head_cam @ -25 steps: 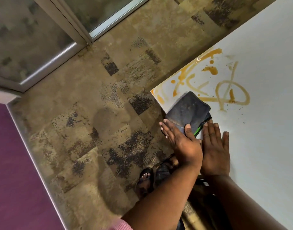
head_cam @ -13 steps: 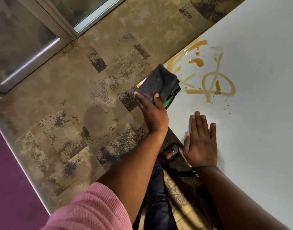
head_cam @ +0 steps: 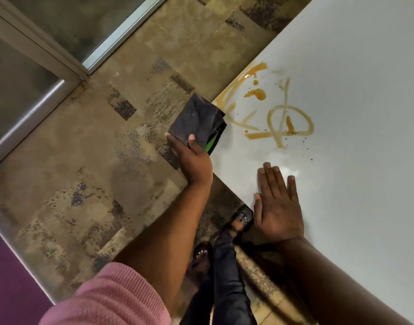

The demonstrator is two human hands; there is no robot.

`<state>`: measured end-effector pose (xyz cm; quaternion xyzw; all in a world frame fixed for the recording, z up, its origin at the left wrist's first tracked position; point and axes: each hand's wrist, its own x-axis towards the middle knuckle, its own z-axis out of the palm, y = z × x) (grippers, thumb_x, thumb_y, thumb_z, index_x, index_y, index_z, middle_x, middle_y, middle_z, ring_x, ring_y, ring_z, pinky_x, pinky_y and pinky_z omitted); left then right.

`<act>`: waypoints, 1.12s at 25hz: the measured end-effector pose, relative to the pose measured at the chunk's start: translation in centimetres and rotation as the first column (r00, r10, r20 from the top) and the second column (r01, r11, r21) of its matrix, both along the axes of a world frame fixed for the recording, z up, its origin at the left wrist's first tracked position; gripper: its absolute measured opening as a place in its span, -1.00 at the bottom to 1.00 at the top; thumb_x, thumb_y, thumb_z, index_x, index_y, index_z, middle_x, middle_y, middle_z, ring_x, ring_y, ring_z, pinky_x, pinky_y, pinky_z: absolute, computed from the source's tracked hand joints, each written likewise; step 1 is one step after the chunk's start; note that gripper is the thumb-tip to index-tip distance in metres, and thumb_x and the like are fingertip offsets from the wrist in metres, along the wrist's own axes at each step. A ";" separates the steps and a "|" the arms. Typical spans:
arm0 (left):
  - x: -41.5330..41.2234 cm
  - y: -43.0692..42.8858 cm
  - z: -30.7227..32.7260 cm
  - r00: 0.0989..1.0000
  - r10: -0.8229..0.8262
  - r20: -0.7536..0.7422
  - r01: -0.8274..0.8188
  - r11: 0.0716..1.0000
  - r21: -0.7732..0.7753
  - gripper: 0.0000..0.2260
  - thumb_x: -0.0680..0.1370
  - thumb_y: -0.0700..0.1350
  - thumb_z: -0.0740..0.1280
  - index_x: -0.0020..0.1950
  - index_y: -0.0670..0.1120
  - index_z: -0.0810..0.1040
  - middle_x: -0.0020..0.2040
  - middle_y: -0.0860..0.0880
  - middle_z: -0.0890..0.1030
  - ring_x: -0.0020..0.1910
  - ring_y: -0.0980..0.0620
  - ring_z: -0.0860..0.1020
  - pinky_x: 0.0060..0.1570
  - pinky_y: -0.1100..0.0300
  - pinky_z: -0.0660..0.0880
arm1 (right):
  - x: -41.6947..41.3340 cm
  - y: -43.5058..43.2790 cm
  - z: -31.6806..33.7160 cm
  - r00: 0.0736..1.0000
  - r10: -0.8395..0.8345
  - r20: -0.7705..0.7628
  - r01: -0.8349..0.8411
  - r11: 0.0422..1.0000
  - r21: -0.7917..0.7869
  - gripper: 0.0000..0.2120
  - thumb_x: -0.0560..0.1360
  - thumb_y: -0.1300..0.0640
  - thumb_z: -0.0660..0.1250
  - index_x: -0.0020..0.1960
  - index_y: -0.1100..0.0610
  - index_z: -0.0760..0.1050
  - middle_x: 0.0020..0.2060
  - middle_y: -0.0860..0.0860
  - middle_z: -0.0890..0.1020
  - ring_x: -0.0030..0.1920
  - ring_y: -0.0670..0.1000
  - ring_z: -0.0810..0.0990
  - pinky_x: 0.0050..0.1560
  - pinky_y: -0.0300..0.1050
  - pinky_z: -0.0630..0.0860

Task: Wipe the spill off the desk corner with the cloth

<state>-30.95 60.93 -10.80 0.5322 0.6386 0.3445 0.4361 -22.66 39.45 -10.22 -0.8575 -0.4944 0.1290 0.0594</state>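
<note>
Our dark cloth (head_cam: 197, 119) lies over the very corner of the white desk (head_cam: 353, 113), its near edge pinched under our left hand (head_cam: 194, 158), beside the brown spill (head_cam: 279, 118). Our right hand (head_cam: 277, 207) lies flat, fingers together, on the desk edge.
</note>
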 end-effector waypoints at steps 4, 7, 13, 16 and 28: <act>-0.7 -0.4 -0.3 0.997 -0.075 -0.022 0.076 0.997 0.023 -0.39 0.73 -0.12 0.21 0.65 -0.33 0.00 0.67 -0.30 0.05 0.68 -0.18 0.06 0.41 0.60 -0.01 | 0.0 0.2 0.1 1.000 0.000 0.014 0.000 1.000 -0.004 -0.36 0.66 -0.01 0.01 0.70 0.14 0.04 0.70 0.08 0.07 0.70 0.07 -0.02 0.67 0.20 -0.11; -0.6 -2.4 0.4 0.993 -0.120 -0.024 0.119 0.993 -0.025 -0.38 0.73 -0.08 0.19 0.68 -0.26 -0.03 0.70 -0.23 -0.03 0.69 -0.11 -0.01 0.41 0.62 -0.03 | 0.1 0.0 -0.1 1.000 0.010 0.030 -0.010 1.000 0.004 -0.36 0.67 -0.03 -0.01 0.70 0.14 0.03 0.70 0.08 0.07 0.70 0.06 -0.04 0.67 0.19 -0.12; -2.1 1.7 1.0 0.865 -0.346 -0.363 0.391 0.919 0.057 -0.46 0.75 -0.03 0.11 0.67 -0.24 0.10 0.69 -0.23 0.06 0.68 -0.20 0.05 0.59 0.00 0.22 | 0.2 0.0 -0.4 1.000 0.024 0.015 -0.025 1.000 0.009 -0.36 0.68 -0.09 -0.15 0.71 0.12 -0.02 0.71 0.09 0.05 0.70 0.11 0.02 0.64 0.30 0.02; -3.0 3.4 1.1 0.732 -0.452 -0.510 0.555 0.830 0.062 -0.46 0.73 0.01 0.07 0.65 -0.24 0.17 0.68 -0.21 0.14 0.68 -0.21 0.03 0.62 -0.16 0.14 | 0.2 0.0 -0.1 1.000 0.023 0.002 -0.023 1.000 0.019 -0.37 0.69 -0.07 -0.13 0.70 0.16 0.06 0.69 0.12 0.12 0.69 0.14 0.08 0.62 0.33 0.08; -1.4 8.4 1.7 0.197 -0.569 -0.799 0.934 0.357 -0.024 -0.43 0.72 0.07 0.04 0.68 -0.17 0.11 0.70 -0.12 0.08 0.69 -0.15 0.02 0.65 -0.13 0.05 | -0.1 0.4 0.9 0.999 0.010 -0.045 -0.011 1.000 -0.010 -0.37 0.68 -0.05 -0.03 0.69 0.19 0.08 0.69 0.13 0.11 0.70 0.14 0.04 0.59 0.34 0.16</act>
